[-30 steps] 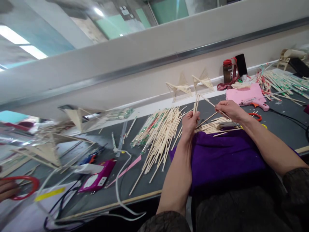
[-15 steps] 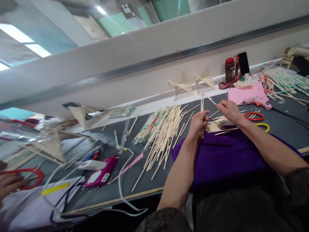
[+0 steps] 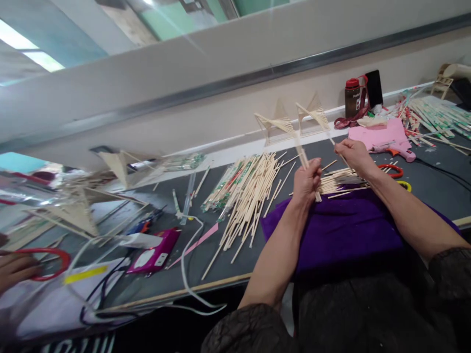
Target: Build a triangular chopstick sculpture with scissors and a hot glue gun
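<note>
My left hand (image 3: 308, 180) is closed round a few thin wooden chopsticks (image 3: 302, 156), which point up and tilt to the left, blurred at their upper ends. To its right, my right hand (image 3: 355, 156) pinches a single chopstick (image 3: 331, 140), held slanting and apart from the others. Below both hands, a small pile of bare chopsticks (image 3: 329, 182) lies at the edge of a purple cloth (image 3: 349, 230). Two twisted stick frames (image 3: 275, 122) stand behind, against the wall. Left of my left hand is a larger heap of loose chopsticks (image 3: 252, 203).
Wrapped chopsticks (image 3: 228, 184) lie beside the heap. On the right are a pink glue gun (image 3: 399, 151), red-handled scissors (image 3: 393, 171), a yellow handle (image 3: 405, 186) and a bottle (image 3: 352, 100). At far left another person's hand (image 3: 16, 268) holds a red-handled tool. A white cable (image 3: 184, 267) crosses the table edge.
The chopsticks in my left hand have gone from nearly upright to leaning left. My right hand's chopstick has dropped lower and swung steeper, parting from the left hand's chopsticks.
</note>
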